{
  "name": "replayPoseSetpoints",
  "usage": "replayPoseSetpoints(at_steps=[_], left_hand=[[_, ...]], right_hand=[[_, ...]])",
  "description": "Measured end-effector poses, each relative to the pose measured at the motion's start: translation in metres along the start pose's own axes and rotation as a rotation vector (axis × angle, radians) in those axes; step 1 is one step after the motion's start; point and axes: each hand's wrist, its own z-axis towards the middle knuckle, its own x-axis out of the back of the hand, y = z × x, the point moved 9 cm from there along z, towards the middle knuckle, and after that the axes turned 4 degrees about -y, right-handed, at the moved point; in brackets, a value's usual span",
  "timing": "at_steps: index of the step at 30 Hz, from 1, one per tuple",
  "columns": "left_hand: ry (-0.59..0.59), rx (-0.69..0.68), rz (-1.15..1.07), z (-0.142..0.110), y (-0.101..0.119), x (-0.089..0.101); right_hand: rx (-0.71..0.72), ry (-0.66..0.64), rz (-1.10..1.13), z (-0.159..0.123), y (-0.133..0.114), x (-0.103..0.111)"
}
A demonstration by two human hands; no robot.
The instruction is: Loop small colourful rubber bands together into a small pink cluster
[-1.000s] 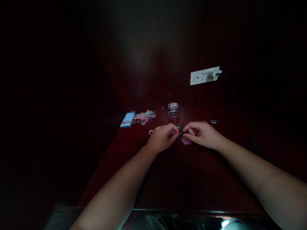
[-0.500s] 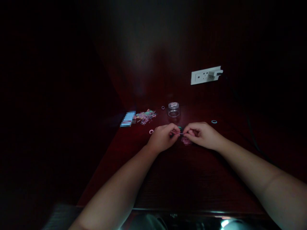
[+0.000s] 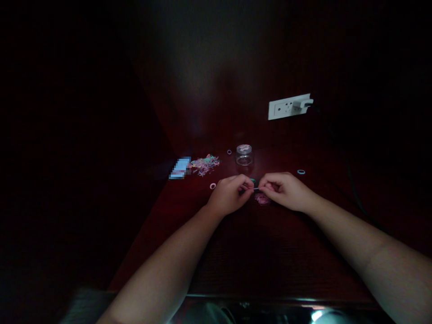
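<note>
Over the dark red bench, the left hand and right hand are held close together. Beyond them a clear jar is placed, a multicoloured pile to its left. Near the right hand a pink heap is seen; between the hands, a thin pale strand is pinched by both.

one head-worn camera looks forward and down over the table, left hand and right hand midway, wall beyond.

A dim, dark wall stands behind the reddish tabletop.
</note>
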Motion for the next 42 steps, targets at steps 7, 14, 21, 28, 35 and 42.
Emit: replayPoseSetpoints(at_steps=[7,14,21,28,35,42], left_hand=[[-0.017,-0.012,0.010,-0.0006,0.0039,0.0003],[-0.018,-0.021,0.000,-0.0004,0.0055,0.0005],[-0.023,-0.015,-0.014,-0.0004,0.0047,0.0006],[-0.023,-0.001,-0.027,0.0000,0.0020,0.0003],[-0.018,0.002,-0.035,-0.0006,-0.0001,-0.0008],[-0.016,-0.003,-0.034,-0.0004,0.0018,0.0003]], right_hand=[[-0.013,-0.031,0.024,-0.0006,0.0000,-0.0029],[-0.022,-0.045,0.018,-0.0006,0.0017,-0.0040],[-0.033,-0.055,0.024,-0.0018,0.0044,-0.0049],[-0.032,-0.049,0.018,-0.0019,0.0037,-0.0033],[-0.054,-0.052,0.030,-0.0022,0.0073,-0.0051],[-0.065,-0.060,0.026,-0.0024,0.0075,-0.0050]])
